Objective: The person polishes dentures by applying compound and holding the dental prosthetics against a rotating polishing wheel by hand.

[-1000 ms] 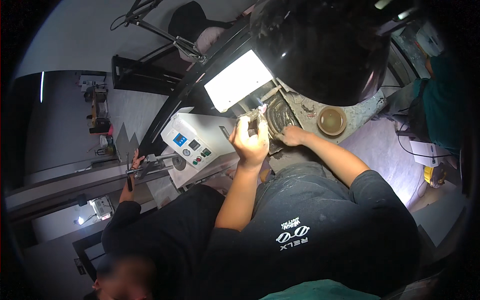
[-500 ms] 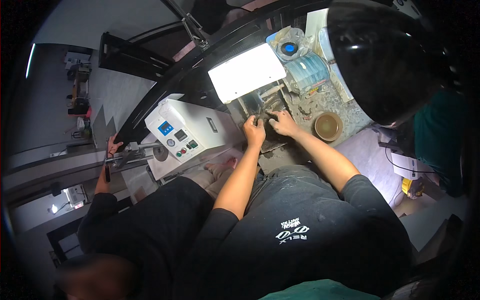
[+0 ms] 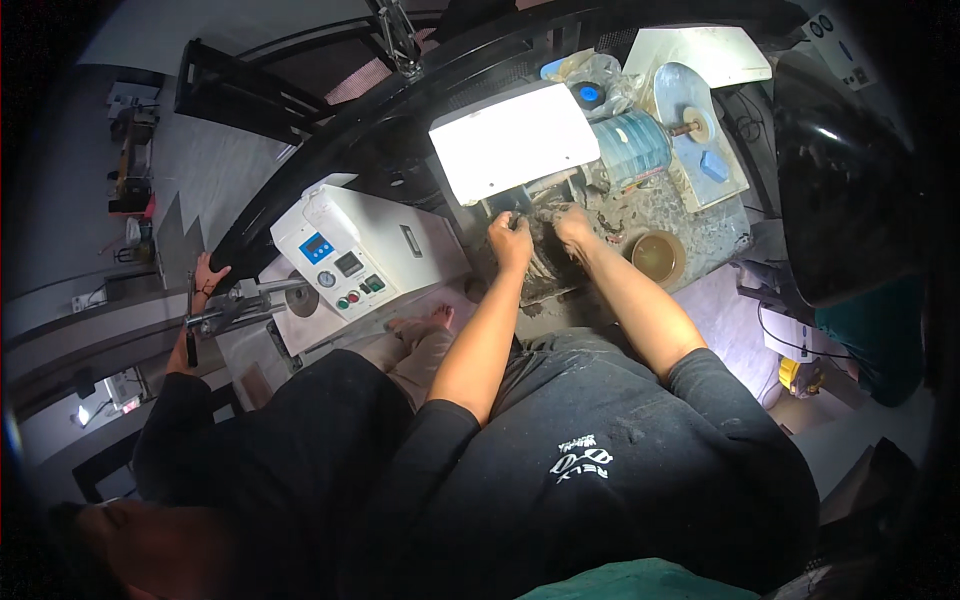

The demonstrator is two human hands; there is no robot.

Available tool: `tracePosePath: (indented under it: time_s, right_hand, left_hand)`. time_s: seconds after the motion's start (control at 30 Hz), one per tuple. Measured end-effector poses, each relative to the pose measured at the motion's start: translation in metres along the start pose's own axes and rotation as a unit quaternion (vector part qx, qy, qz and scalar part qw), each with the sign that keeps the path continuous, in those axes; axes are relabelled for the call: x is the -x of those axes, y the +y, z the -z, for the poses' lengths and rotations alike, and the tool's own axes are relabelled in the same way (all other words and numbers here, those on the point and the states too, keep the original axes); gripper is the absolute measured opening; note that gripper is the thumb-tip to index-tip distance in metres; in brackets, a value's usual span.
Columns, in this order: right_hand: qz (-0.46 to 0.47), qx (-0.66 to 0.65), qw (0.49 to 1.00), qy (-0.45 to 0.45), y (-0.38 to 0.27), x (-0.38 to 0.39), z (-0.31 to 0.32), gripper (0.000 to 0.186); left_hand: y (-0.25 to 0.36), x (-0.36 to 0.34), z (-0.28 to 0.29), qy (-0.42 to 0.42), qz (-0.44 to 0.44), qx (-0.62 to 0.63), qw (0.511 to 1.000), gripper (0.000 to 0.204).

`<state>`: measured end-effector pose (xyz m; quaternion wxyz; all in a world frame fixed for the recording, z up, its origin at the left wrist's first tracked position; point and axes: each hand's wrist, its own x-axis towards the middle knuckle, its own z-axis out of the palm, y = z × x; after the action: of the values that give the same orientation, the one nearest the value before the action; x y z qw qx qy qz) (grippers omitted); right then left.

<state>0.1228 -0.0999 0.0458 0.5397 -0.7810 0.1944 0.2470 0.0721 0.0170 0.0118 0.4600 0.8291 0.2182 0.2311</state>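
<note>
Both of my hands work close together below a bright white hood point(image 3: 515, 140) on a bench machine, over a muddy wet trough point(image 3: 546, 288). My left hand point(image 3: 511, 243) is closed, thumb and fingers pinched together by the trough's left side. Just to its right, my right hand point(image 3: 573, 230) has its fingers curled in, tips down by the wet parts. Anything held in either hand is too small or hidden to make out. A roller-like bar point(image 3: 548, 183) lies under the hood's lower edge, just beyond my fingers.
A brown bowl point(image 3: 681, 262) of murky liquid stands right of my right hand. Behind it are a teal-wrapped cylinder point(image 3: 632, 148), a small wheel point(image 3: 698, 125) and a blue block point(image 3: 713, 166). At left stands a white control box point(image 3: 385, 240); another person's hand point(image 3: 208, 275) is beyond it.
My right hand's outstretched index finger has curled in, and that hand sits nearer the trough. The large glossy black shape at right has shifted right, uncovering the wheel and blue block.
</note>
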Motion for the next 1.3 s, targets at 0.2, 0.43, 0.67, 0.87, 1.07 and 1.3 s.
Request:
tracePosePath:
  time_s: [0.2, 0.43, 0.67, 0.87, 1.07, 1.3]
  right_hand:
    - [0.022, 0.023, 0.999, -0.011, -0.026, 0.028, -0.003, 0.029]
    - [-0.009, -0.097, 0.995, 0.021, 0.045, -0.038, -0.006, 0.033]
    - [-0.004, 0.061, 0.998, 0.013, -0.033, 0.034, 0.000, 0.031]
    - [0.024, -0.107, 0.992, -0.056, 0.015, 0.007, -0.010, 0.024]
    - [-0.008, -0.307, 0.945, -0.109, 0.017, 0.015, -0.023, 0.014]
    - [-0.005, -0.235, 0.969, -0.080, 0.037, -0.009, -0.024, 0.013]
  left_hand:
    - [0.004, 0.000, 0.014, -0.037, 0.151, 0.129, 0.979, 0.014]
    - [0.007, -0.007, -0.009, -0.087, 0.082, 0.094, 0.988, 0.012]
    - [-0.009, -0.001, 0.009, -0.027, 0.103, 0.096, 0.990, 0.011]
    - [0.013, 0.010, 0.010, -0.022, 0.157, 0.202, 0.966, 0.003]
    - [0.002, 0.013, 0.011, 0.017, 0.089, 0.147, 0.985, 0.005]
    - [0.004, 0.014, 0.001, 0.031, 0.096, 0.091, 0.991, 0.007]
